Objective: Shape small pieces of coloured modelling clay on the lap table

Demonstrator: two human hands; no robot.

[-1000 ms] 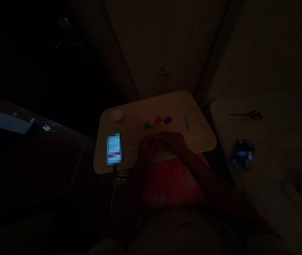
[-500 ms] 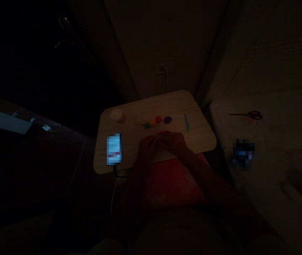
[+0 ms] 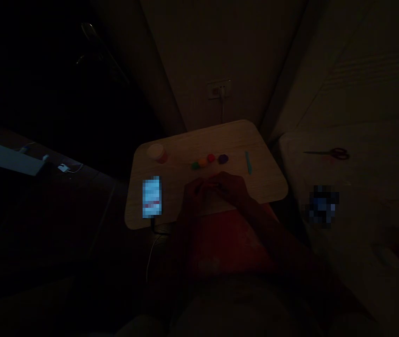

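Observation:
The room is very dark. My left hand point(image 3: 195, 193) and my right hand point(image 3: 230, 187) meet over the near edge of a small wooden lap table point(image 3: 262, 185), fingers curled together around a small reddish bit I cannot make out. Just beyond the hands lies a row of little clay balls: green point(image 3: 195, 165), orange point(image 3: 203, 162), red point(image 3: 211, 158) and purple point(image 3: 223, 159). A thin teal stick point(image 3: 247, 162) lies to their right.
A lit phone point(image 3: 151, 197) lies on the table's left side with a cable hanging off the edge. A small round pot point(image 3: 157, 152) stands at the back left. Scissors point(image 3: 329, 153) and a dark gadget point(image 3: 322, 204) lie on the bed to the right. A wall socket point(image 3: 218, 89) is behind.
The hands have stayed together at the table's near edge, shifting only slightly; the view has drifted a little.

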